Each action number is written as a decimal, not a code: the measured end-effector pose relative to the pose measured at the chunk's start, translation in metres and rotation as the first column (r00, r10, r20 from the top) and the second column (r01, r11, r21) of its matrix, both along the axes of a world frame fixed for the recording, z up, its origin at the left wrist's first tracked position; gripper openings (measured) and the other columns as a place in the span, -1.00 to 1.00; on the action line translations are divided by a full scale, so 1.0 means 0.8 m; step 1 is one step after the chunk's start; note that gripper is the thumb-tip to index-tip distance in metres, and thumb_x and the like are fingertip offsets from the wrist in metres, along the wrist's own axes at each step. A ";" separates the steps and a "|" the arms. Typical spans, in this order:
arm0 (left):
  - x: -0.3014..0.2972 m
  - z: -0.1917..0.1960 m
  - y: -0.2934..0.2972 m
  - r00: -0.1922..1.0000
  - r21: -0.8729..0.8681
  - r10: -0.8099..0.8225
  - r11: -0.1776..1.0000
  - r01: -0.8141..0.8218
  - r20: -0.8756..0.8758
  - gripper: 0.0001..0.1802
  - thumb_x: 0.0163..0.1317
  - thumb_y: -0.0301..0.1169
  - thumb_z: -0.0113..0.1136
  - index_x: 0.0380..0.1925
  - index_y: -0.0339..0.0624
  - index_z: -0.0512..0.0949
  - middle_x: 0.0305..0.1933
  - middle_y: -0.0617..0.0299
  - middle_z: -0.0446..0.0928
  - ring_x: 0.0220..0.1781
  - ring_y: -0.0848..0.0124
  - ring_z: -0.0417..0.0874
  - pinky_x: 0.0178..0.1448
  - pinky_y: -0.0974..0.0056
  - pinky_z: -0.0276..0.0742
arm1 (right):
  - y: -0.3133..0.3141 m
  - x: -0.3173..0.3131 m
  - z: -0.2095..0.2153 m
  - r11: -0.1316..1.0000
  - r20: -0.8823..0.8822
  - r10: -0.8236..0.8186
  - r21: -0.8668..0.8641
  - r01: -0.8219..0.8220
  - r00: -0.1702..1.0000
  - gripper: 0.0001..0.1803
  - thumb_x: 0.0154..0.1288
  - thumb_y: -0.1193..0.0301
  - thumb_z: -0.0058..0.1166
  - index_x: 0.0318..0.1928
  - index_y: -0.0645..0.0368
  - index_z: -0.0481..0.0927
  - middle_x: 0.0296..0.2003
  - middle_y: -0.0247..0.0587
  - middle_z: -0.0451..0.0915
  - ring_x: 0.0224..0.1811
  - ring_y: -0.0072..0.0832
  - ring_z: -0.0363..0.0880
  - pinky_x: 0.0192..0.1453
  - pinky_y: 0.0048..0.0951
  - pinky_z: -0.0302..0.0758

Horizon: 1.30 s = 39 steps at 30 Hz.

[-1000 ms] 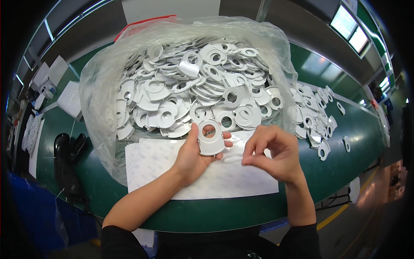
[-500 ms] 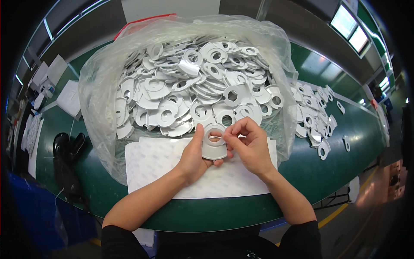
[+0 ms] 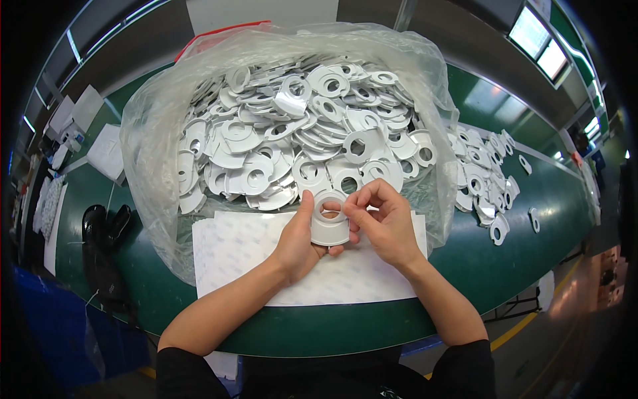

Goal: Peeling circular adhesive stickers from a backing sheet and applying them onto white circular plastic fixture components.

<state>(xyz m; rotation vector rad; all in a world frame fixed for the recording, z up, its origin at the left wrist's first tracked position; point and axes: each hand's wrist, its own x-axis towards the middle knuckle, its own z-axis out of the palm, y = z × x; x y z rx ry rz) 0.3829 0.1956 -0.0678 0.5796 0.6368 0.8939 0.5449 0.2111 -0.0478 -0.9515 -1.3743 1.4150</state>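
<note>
A white plastic part [image 3: 330, 232] with a round ring at its top and a wider curved flap below is held upright over the paper. My left hand [image 3: 297, 241] grips it from the left, thumb along its edge and fingers behind it. At the ring's right rim, my right hand [image 3: 383, 225] is closed in a pinch with thumb and forefinger; whether they grip the rim or something thin on it cannot be made out. Directly beyond lies a large heap of similar white parts [image 3: 256, 178] in an open clear plastic bag [image 3: 149, 166].
White paper sheets [image 3: 232, 249] lie under my hands on the green table [image 3: 292, 339]. More white parts [image 3: 475, 185] are scattered at the right. On the left are a black pouch-like object [image 3: 103, 266] and a white box-shaped item [image 3: 106, 151].
</note>
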 end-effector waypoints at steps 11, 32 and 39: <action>-0.001 -0.004 0.000 1.000 0.001 0.006 1.000 -0.006 0.008 -0.28 0.37 0.17 -0.67 -0.08 -0.16 0.38 -0.23 0.08 0.51 -0.24 0.35 0.55 -0.37 0.39 0.34 | 0.000 -0.001 -0.003 1.000 0.007 -0.005 -0.009 0.005 1.000 -0.82 0.19 0.60 0.11 -0.39 0.20 0.34 -0.39 -0.27 0.52 -0.51 -0.66 0.43 -0.45 -0.65 0.43; -0.001 -0.005 -0.003 0.994 0.034 0.057 0.998 -0.054 -0.093 -0.83 0.32 -0.34 -0.11 -0.14 -0.12 0.35 -0.23 0.20 0.47 -0.29 0.46 0.50 -0.37 0.37 0.38 | -0.003 0.004 -0.004 0.568 0.443 -0.488 0.816 -0.112 0.752 -0.71 -0.15 0.67 0.12 -0.30 0.17 0.56 -0.40 -0.26 0.56 -0.33 -0.40 0.54 -0.37 -0.46 0.46; 0.003 -0.005 -0.005 0.992 0.076 0.064 0.996 -0.055 -0.112 -0.78 0.33 -0.35 -0.12 -0.06 -0.14 0.33 -0.22 0.19 0.48 -0.30 0.46 0.52 -0.38 0.38 0.37 | -0.006 -0.008 0.004 0.374 0.345 -0.682 0.922 -0.099 0.644 -0.67 -0.16 0.65 0.13 -0.26 0.17 0.56 -0.26 -0.21 0.59 -0.23 -0.25 0.50 -0.24 -0.33 0.46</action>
